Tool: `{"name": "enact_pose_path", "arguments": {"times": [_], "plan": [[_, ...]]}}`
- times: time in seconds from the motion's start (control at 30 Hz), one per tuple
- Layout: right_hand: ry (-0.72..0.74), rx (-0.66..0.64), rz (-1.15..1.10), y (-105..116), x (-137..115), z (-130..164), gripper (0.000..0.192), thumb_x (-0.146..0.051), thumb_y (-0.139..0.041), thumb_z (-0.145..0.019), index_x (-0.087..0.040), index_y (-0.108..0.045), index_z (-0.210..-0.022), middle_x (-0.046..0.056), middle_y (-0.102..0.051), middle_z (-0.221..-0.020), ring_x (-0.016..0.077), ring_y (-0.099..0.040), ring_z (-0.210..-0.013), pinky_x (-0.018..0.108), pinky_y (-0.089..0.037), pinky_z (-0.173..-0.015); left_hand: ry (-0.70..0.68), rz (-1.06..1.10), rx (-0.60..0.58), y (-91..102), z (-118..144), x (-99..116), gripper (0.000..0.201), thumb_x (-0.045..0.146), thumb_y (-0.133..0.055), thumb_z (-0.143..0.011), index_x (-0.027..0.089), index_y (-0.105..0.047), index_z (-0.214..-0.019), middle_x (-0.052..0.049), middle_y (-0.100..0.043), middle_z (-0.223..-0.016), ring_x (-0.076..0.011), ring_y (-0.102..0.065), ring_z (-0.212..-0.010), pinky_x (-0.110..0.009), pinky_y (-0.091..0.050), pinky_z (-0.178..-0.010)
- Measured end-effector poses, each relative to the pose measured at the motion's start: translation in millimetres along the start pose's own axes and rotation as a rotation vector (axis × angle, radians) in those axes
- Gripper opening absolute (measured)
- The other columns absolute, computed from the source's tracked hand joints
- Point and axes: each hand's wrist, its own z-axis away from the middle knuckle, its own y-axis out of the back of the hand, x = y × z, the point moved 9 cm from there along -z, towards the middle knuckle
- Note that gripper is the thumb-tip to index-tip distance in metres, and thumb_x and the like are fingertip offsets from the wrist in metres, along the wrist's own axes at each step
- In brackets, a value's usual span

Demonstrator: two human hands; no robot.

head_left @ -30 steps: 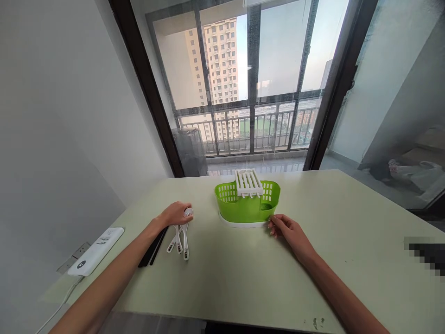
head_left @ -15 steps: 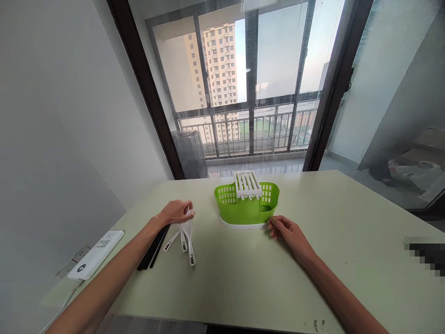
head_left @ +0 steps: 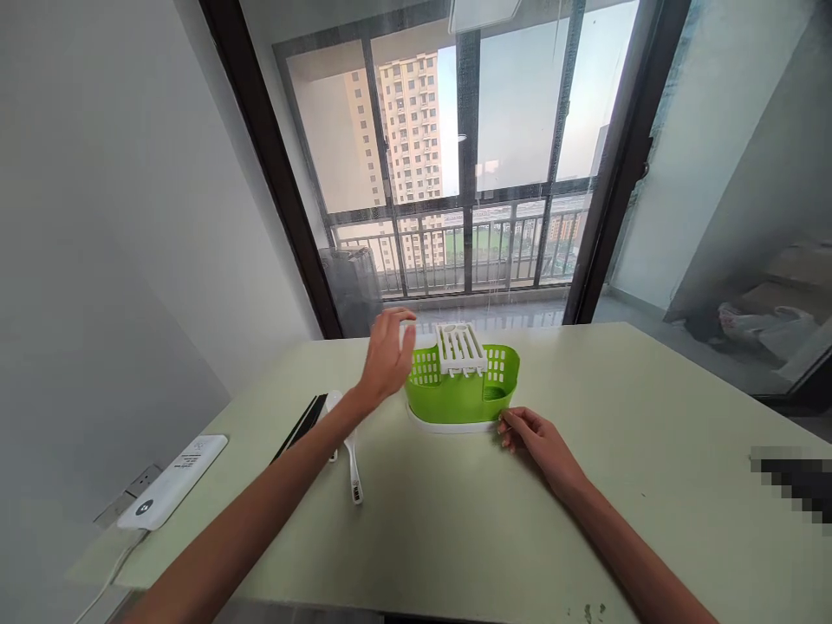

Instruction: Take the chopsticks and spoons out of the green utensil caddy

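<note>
A: Left hand (head_left: 385, 360) is up off the worktop (head_left: 455, 511), hovering at the left end of the green caddy (head_left: 463, 390), fingers curled round something small and white. A spoon, perhaps, but I can't tell.

B: And the slotted white rack (head_left: 460, 348)?

A: Just right of that grip, on the caddy's rim, slots running away from the person.

B: Right hand (head_left: 533, 438)?

A: Low, fingertips touching the caddy's white base, loosely bent, holding nothing. More white spoons (head_left: 351, 459) and black chopsticks (head_left: 300, 426) lie left of the caddy.
</note>
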Motion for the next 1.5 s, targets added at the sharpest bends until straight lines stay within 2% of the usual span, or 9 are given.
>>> {"name": "enact_pose_path", "arguments": {"times": [0.1, 0.2, 0.37, 0.57, 0.73, 0.87, 1.1, 1.27, 1.5], "plan": [[0.011, -0.001, 0.002, -0.1, -1.9, 0.9, 0.043, -0.062, -0.070, -0.081, -0.019, -0.066, -0.081, 0.003, -0.066, -0.079, 0.0146, -0.057, -0.066, 0.028, -0.047, -0.062, -0.085, -0.040, -0.030, -15.4, -4.7, 61.4, 0.029, 0.037, -0.044, -0.101, 0.021, -0.052, -0.123, -0.011, -0.055, -0.136, -0.0253, -0.047, -0.131, -0.045, -0.037, -0.111], [0.007, -0.003, -0.024, -0.6, -4.2, 2.4, 0.041, -0.060, -0.071, -0.080, -0.019, -0.066, -0.079, 0.002, -0.066, -0.079, 0.0143, -0.057, -0.066, 0.028, -0.047, -0.061, -0.219, -0.117, -0.183, -44.7, 3.4, 106.3, 0.040, 0.039, -0.049, -0.097, 0.020, -0.049, -0.133, -0.014, -0.047, -0.149, -0.0289, -0.037, -0.142, -0.049, -0.031, -0.117], [-0.029, -0.006, -0.137, 2.0, -4.2, 1.7, 0.035, -0.055, -0.075, -0.079, -0.020, -0.068, -0.081, 0.002, -0.067, -0.081, 0.0138, -0.059, -0.068, 0.027, -0.050, -0.065, -0.296, -0.282, -0.303, -81.5, 18.2, 113.0, 0.052, 0.045, -0.043, -0.100, 0.013, -0.044, -0.141, -0.020, -0.045, -0.153, -0.0338, -0.038, -0.144, -0.053, -0.029, -0.119], [-0.133, 0.011, -0.471, 7.3, 5.0, -2.0, 0.029, -0.044, -0.081, -0.077, -0.020, -0.073, -0.092, 0.003, -0.073, -0.087, 0.0153, -0.068, -0.074, 0.028, -0.059, -0.074, -0.306, -0.318, -0.308, -89.3, 12.2, 80.3, 0.045, 0.036, -0.033, -0.105, 0.011, -0.048, -0.139, -0.018, -0.056, -0.144, -0.0270, -0.050, -0.136, -0.044, -0.038, -0.113], [-0.160, -0.070, -0.661, -4.5, -3.0, 2.0, 0.025, -0.041, -0.074, -0.086, -0.018, -0.072, -0.096, 0.010, -0.074, -0.111, 0.0263, -0.068, -0.115, 0.042, -0.051, -0.109, -0.212, -0.409, -0.292, -80.5, 5.7, 28.6, 0.044, 0.030, -0.032, -0.104, 0.012, -0.052, -0.139, -0.017, -0.055, -0.146, -0.0279, -0.048, -0.138, -0.048, -0.035, -0.115], [-0.180, -0.093, -0.738, -8.3, -7.0, 4.7, 0.033, -0.046, -0.070, -0.088, -0.018, -0.069, -0.107, 0.015, -0.068, -0.128, 0.0301, -0.056, -0.132, 0.048, -0.046, -0.114, -0.057, -0.484, -0.263, -58.5, 3.8, -31.7, 0.046, 0.031, -0.033, -0.103, 0.016, -0.050, -0.143, -0.013, -0.052, -0.150, -0.0296, -0.046, -0.139, -0.051, -0.029, -0.117], [-0.195, -0.098, -0.723, -9.0, -9.4, 7.6, 0.035, -0.047, -0.067, -0.090, -0.016, -0.068, -0.108, 0.017, -0.067, -0.131, 0.0302, -0.054, -0.133, 0.044, -0.043, -0.117, 0.151, -0.528, -0.202, -7.0, 11.5, -125.1, 0.048, 0.033, -0.029, -0.103, 0.020, -0.051, -0.143, -0.009, -0.051, -0.152, -0.0277, -0.043, -0.141, -0.049, -0.023, -0.120], [-0.198, -0.103, -0.706, -9.9, -9.7, 8.2, 0.035, -0.047, -0.067, -0.090, -0.018, -0.067, -0.110, 0.016, -0.067, -0.130, 0.0310, -0.054, -0.134, 0.049, -0.043, -0.116, 0.201, -0.546, -0.203, 17.3, 17.6, -162.9, 0.049, 0.033, -0.031, -0.102, 0.021, -0.049, -0.145, -0.008, -0.050, -0.153, -0.0278, -0.041, -0.142, -0.050, -0.021, -0.120], [-0.211, -0.097, -0.733, -9.2, -6.6, 7.8, 0.034, -0.044, -0.066, -0.091, -0.015, -0.068, -0.109, 0.018, -0.066, -0.130, 0.0303, -0.055, -0.133, 0.045, -0.043, -0.117, 0.215, -0.581, -0.198, 39.2, 24.1, -191.3, 0.051, 0.036, -0.028, -0.102, 0.017, -0.050, -0.144, -0.010, -0.049, -0.153, -0.0281, -0.040, -0.143, -0.049, -0.021, -0.120]]}}
